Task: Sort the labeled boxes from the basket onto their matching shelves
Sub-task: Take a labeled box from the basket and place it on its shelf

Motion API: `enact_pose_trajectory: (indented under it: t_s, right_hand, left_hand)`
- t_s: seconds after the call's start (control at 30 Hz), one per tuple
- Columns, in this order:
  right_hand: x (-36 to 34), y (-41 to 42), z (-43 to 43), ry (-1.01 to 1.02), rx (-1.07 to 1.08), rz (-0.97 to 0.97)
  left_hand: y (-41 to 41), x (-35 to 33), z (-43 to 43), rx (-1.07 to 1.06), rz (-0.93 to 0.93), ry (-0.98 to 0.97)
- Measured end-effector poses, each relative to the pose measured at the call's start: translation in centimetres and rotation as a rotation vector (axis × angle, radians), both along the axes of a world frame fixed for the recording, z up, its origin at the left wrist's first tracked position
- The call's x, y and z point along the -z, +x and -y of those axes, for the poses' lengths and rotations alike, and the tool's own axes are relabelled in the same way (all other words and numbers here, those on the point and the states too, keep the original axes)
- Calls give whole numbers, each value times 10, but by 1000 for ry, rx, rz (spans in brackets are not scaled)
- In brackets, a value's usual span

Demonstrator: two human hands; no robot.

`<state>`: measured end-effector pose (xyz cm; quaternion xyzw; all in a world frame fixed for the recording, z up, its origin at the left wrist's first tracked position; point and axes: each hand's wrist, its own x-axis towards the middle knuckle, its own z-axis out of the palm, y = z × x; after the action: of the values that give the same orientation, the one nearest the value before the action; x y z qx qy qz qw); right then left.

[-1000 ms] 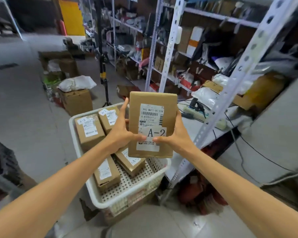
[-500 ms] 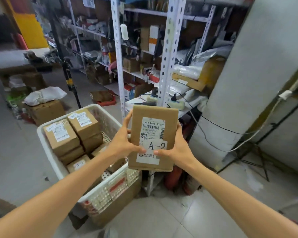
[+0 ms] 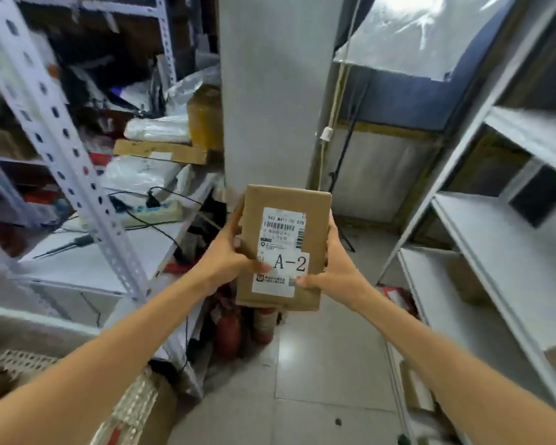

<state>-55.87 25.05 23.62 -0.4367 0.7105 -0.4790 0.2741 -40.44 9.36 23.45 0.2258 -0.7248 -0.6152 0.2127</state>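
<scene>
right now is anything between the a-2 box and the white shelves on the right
Nothing visible does. The A-2 box is held by the left hand and right hand; only open floor separates it from the white shelves. No shelf label shows, so the matching shelf is unclear.

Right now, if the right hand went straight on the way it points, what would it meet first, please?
Beyond the A-2 box it grips, the right hand would probably meet the grey pillar first; depth is unclear.
</scene>
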Motion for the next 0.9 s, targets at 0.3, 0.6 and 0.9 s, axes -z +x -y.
enact_pose_trajectory:
  t_s: [0.3, 0.6, 0.9]
  right_hand:
    - [-10, -71, -71, -41, 485, 17]
    - [-14, -95, -156, -63, 902, -10]
    - [4, -160, -214, -64, 1100, 44]
  left_hand:
    - [-157, -14, -22, 463, -32, 73]
    - [-265, -19, -98, 890, -5, 123]
    - [-363, -3, -161, 1022, 71, 89]
